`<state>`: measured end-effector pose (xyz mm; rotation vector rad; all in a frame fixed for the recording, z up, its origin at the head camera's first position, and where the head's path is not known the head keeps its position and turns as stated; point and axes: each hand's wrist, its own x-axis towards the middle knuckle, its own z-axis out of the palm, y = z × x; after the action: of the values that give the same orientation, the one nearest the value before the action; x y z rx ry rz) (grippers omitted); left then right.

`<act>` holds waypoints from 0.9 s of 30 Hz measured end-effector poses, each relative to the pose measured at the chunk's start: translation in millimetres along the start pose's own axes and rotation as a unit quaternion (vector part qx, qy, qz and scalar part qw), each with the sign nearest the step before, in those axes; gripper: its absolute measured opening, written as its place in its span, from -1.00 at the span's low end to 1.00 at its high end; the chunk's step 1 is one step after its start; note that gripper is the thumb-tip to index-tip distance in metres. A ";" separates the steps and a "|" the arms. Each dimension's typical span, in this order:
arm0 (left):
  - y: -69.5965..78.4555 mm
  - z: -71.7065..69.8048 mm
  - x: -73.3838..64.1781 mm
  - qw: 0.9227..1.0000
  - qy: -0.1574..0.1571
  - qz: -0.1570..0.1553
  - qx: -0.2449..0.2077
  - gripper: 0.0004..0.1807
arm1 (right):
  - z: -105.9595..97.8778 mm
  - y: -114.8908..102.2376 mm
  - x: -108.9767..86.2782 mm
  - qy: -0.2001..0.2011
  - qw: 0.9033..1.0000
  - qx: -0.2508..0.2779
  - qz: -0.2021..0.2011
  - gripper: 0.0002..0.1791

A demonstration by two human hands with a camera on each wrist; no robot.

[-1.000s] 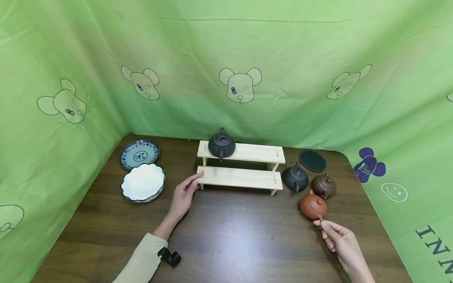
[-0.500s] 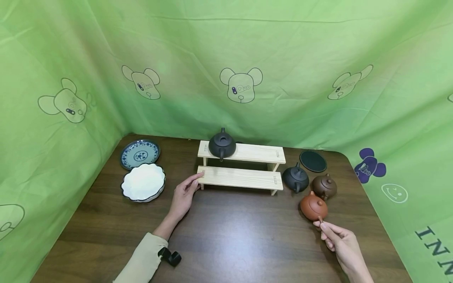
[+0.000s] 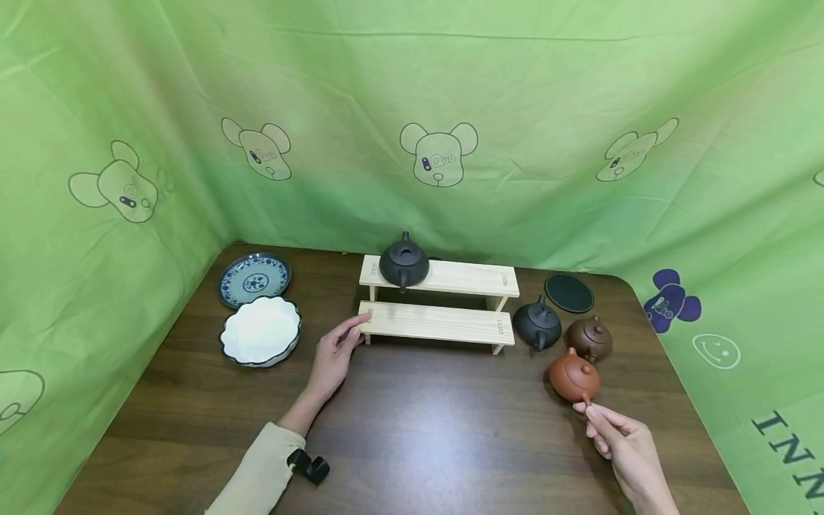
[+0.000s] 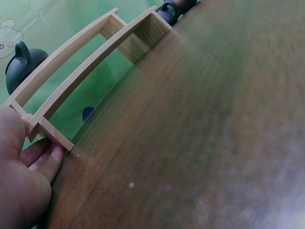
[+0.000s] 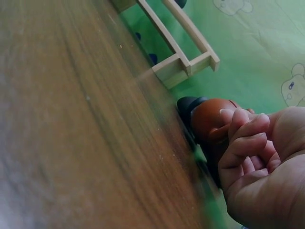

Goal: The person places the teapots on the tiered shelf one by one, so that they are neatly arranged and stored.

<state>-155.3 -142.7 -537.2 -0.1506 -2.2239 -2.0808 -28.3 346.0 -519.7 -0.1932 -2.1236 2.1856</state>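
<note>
My left hand (image 3: 331, 363) holds the left end of the lower shelf of a two-step wooden stand (image 3: 438, 322). In the left wrist view its thumb lies on the board's end and the other fingers are by the leg. At the right, my right hand (image 3: 624, 447) pinches a reddish-brown clay teapot (image 3: 574, 377) by its handle. Whether that teapot touches the table is hard to tell. Close behind it sits a dark brown teapot (image 3: 590, 338). A black teapot (image 3: 537, 325) stands by the stand's right end, and another black teapot (image 3: 404, 265) on the upper shelf's left part.
A dark oval dish or mat (image 3: 569, 293) lies at the back right. On the left are a blue patterned plate (image 3: 254, 279) and a white scalloped bowl (image 3: 260, 330). Green cloth (image 3: 438, 79) encloses the back and sides of the wooden table (image 3: 425, 429).
The reddish-brown teapot has shifted slightly to the right with my right hand. My left hand and the stand have stayed in place.
</note>
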 end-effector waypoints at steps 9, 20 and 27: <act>-0.5 -0.3 0.5 1.000 0.002 -0.002 -0.005 -0.64 | -0.5 -12.2 -5.7 0.004 0.999 0.033 -0.007 -0.62; -1.2 0.0 -0.1 1.000 0.002 -0.004 -0.005 -0.64 | 5.4 -30.6 -8.9 0.012 0.999 0.040 -0.019 -0.63; -0.9 0.3 -0.4 1.000 0.003 -0.003 -0.004 -0.64 | 16.5 -44.1 -7.9 0.015 0.999 0.031 -0.029 -0.68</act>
<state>-155.0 -142.5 -538.2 -0.1385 -2.2162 -2.0894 -24.1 329.8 -474.9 -0.1569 -2.0178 2.1989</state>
